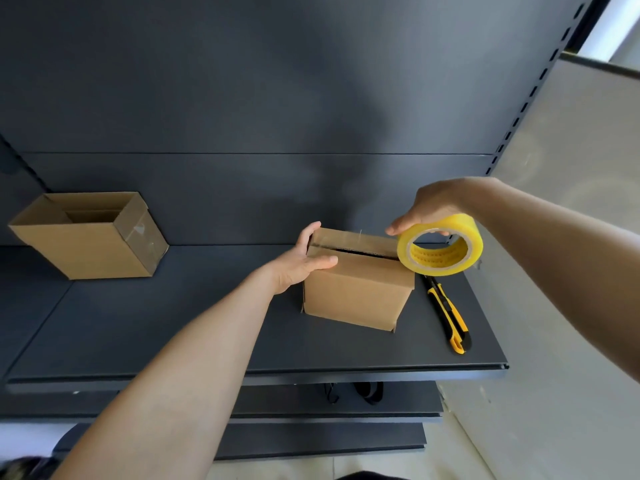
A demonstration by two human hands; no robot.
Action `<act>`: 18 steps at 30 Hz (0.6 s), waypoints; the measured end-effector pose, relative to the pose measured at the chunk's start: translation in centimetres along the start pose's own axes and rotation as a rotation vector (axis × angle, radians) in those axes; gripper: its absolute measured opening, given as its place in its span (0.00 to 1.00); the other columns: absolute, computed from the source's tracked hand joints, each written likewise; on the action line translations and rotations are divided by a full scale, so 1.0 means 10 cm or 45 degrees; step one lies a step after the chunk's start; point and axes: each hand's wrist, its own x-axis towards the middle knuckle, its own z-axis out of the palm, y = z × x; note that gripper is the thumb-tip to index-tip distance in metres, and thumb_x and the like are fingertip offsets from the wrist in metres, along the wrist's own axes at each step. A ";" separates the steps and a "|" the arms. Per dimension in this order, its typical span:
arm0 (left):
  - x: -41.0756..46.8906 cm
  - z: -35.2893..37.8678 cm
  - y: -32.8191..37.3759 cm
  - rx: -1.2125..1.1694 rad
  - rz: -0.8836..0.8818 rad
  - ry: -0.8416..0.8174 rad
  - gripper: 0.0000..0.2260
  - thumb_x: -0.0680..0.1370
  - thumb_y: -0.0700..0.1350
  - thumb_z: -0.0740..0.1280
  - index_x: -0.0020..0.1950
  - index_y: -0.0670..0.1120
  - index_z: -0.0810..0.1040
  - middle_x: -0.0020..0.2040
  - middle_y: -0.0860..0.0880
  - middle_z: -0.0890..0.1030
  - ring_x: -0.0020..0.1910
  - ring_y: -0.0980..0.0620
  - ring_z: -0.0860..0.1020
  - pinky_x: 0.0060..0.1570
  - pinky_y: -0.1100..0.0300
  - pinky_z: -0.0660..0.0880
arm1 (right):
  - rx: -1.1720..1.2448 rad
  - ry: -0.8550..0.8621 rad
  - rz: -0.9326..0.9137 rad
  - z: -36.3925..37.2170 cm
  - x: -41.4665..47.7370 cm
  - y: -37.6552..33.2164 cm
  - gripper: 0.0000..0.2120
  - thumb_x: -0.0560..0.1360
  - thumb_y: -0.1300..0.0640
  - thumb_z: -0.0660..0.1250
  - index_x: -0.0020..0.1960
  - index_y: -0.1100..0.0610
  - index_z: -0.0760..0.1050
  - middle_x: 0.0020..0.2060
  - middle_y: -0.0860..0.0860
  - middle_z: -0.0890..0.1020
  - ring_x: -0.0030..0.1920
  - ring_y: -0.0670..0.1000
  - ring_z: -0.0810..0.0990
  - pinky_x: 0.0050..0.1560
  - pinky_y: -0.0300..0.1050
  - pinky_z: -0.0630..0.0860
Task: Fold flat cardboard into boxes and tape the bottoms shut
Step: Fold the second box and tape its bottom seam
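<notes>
One box (356,296) seemingly in left grip (301,259)

Daylight enters from an overexposed bright patch (620,19) at 1 o'clock and falls on my right hand (436,206). The dark back panel (207,81) is dim, with a soft shadow at 12 o'clock. Wide-angle distortion bends the edges, and the 7 o'clock corner blurs.

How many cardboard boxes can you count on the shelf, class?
2. One cardboard box sits centrally under the left hand, with the right hand holding a yellow tape roll at its top; the second box lies open at the far left of the shelf. No others show.
</notes>
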 end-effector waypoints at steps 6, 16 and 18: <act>0.00 0.00 0.03 -0.027 -0.028 -0.001 0.37 0.78 0.45 0.67 0.76 0.61 0.46 0.66 0.55 0.66 0.65 0.53 0.65 0.68 0.57 0.57 | -0.041 -0.138 0.071 0.07 -0.10 0.07 0.31 0.66 0.26 0.63 0.38 0.56 0.76 0.39 0.52 0.82 0.40 0.52 0.81 0.47 0.45 0.75; 0.01 0.01 0.03 -0.050 -0.025 0.029 0.37 0.78 0.45 0.67 0.76 0.61 0.46 0.65 0.53 0.68 0.65 0.51 0.68 0.68 0.57 0.59 | -0.023 -0.196 0.081 0.20 -0.10 0.07 0.28 0.71 0.31 0.62 0.49 0.56 0.74 0.42 0.53 0.80 0.44 0.54 0.81 0.51 0.46 0.75; 0.02 0.05 0.03 -0.046 -0.019 0.029 0.37 0.78 0.44 0.67 0.76 0.61 0.46 0.66 0.51 0.68 0.65 0.51 0.69 0.68 0.56 0.60 | -0.050 -0.180 0.111 0.27 -0.11 0.08 0.30 0.70 0.30 0.63 0.57 0.54 0.73 0.48 0.54 0.80 0.46 0.55 0.81 0.52 0.46 0.75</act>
